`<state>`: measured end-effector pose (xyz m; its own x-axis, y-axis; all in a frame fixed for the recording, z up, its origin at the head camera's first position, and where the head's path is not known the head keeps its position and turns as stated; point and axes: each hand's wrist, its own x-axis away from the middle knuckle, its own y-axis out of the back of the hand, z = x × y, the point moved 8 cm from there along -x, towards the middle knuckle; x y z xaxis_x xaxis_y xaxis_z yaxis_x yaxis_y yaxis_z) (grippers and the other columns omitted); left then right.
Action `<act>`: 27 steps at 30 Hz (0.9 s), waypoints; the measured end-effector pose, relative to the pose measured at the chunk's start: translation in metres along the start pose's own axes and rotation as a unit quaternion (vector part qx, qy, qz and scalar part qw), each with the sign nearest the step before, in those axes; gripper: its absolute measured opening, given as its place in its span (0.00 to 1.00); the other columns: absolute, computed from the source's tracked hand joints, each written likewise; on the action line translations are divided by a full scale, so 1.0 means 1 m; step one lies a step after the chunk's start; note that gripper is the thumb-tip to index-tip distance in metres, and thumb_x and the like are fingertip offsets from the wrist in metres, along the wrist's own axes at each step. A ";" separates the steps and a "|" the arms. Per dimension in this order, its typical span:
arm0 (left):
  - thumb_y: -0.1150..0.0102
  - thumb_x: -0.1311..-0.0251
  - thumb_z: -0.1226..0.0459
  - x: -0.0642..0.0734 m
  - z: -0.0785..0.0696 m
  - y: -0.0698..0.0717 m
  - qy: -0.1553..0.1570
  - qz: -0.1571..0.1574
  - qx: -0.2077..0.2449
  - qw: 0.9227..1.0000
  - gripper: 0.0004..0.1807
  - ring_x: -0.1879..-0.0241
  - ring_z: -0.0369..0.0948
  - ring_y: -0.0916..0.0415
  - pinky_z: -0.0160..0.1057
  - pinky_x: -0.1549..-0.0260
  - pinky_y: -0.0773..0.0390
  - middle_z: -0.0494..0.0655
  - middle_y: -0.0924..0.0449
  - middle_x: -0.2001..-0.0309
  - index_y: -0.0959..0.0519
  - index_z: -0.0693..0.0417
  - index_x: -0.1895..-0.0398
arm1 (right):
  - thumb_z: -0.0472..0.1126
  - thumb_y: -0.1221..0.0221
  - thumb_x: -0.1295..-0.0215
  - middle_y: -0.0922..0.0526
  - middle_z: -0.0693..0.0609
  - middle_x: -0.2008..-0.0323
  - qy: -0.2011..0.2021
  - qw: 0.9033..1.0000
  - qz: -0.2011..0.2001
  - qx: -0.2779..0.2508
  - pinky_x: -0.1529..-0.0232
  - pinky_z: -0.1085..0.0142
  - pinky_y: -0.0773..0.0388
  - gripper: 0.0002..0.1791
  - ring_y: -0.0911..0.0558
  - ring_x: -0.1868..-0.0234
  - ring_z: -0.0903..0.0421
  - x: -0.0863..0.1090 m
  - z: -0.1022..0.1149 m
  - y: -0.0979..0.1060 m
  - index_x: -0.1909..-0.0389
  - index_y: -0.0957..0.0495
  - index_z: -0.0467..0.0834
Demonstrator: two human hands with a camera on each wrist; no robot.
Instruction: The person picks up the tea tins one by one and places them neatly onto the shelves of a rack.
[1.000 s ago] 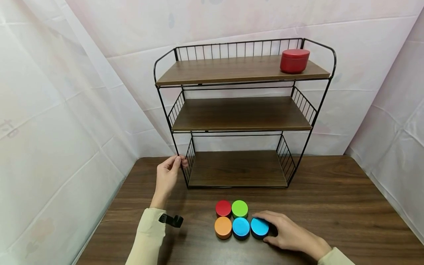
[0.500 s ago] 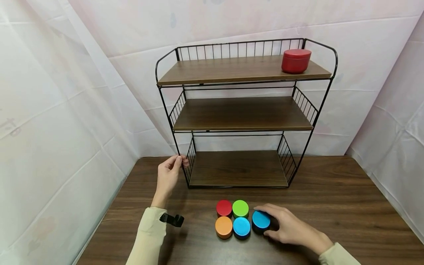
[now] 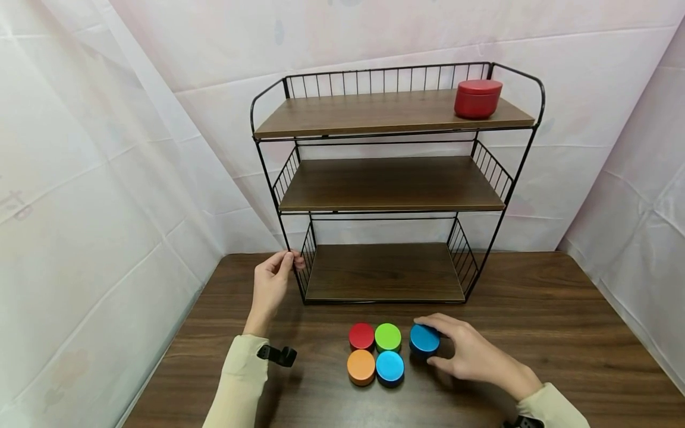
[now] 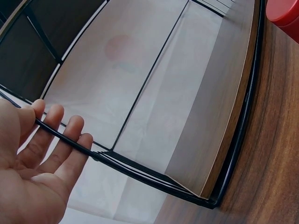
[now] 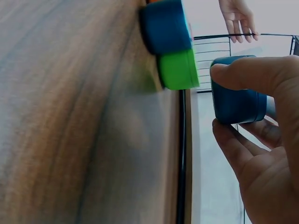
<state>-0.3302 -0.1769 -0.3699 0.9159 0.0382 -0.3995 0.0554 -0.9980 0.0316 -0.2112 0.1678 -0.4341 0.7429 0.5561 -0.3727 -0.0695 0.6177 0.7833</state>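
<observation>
My right hand (image 3: pixel 473 353) grips a round blue tin (image 3: pixel 424 340) between thumb and fingers. In the right wrist view this blue tin (image 5: pixel 237 101) is held clear of the table. To its left in the head view stand several tins in a tight cluster: a red tin (image 3: pixel 361 337) and a green tin (image 3: pixel 387 337) behind, an orange tin (image 3: pixel 361 367) and a second blue tin (image 3: pixel 389 367) in front. My left hand (image 3: pixel 270 291) pinches the left front post of a three-tier shelf rack (image 3: pixel 382 270). In the left wrist view, fingers (image 4: pixel 70 161) lie behind that black wire.
A larger red tin (image 3: pixel 478 99) stands at the right end of the rack's top shelf (image 3: pixel 374 110). Below are a middle shelf (image 3: pixel 390 183) and a bottom shelf, with black wire sides. The wooden table (image 3: pixel 562 321) carries the rack; pale cloth (image 3: pixel 134 178) hangs around it.
My right hand has lifted the blue tin and moved it away from the front blue tin, toward the rack. The left hand keeps its hold on the post.
</observation>
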 end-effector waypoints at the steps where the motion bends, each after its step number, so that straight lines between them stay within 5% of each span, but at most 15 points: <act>1: 0.49 0.31 0.68 0.000 0.000 0.000 -0.001 0.000 0.001 1.000 0.15 0.60 0.60 0.18 0.56 0.54 0.18 0.75 0.21 0.58 0.23 0.77 0.55 | 0.38 0.26 0.53 0.23 0.56 0.44 0.000 1.000 0.000 0.000 0.50 0.62 0.16 0.40 0.20 0.48 0.60 -0.001 0.000 0.001 0.36 0.30 0.52; 8: 0.49 0.31 0.69 0.000 0.001 0.000 0.001 -0.002 0.004 1.000 0.14 0.60 0.59 0.18 0.50 0.55 0.16 0.75 0.21 0.59 0.23 0.77 0.56 | 0.40 0.26 0.53 0.24 0.55 0.43 0.007 1.000 -0.007 0.008 0.51 0.62 0.16 0.40 0.20 0.48 0.59 -0.009 0.003 0.008 0.36 0.30 0.50; 27: 0.49 0.31 0.69 0.000 -0.001 0.001 0.005 -0.003 -0.001 1.000 0.14 0.60 0.61 0.19 0.57 0.53 0.19 0.76 0.21 0.58 0.22 0.77 0.56 | 0.42 0.26 0.52 0.23 0.55 0.43 0.008 1.000 -0.020 0.019 0.50 0.62 0.16 0.39 0.21 0.48 0.61 -0.031 0.015 0.030 0.36 0.30 0.51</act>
<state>-0.3296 -0.1773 -0.3695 0.9198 0.0451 -0.3898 0.0619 -0.9976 0.0307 -0.2259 0.1607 -0.3917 0.7336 0.5400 -0.4125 -0.0134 0.6184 0.7857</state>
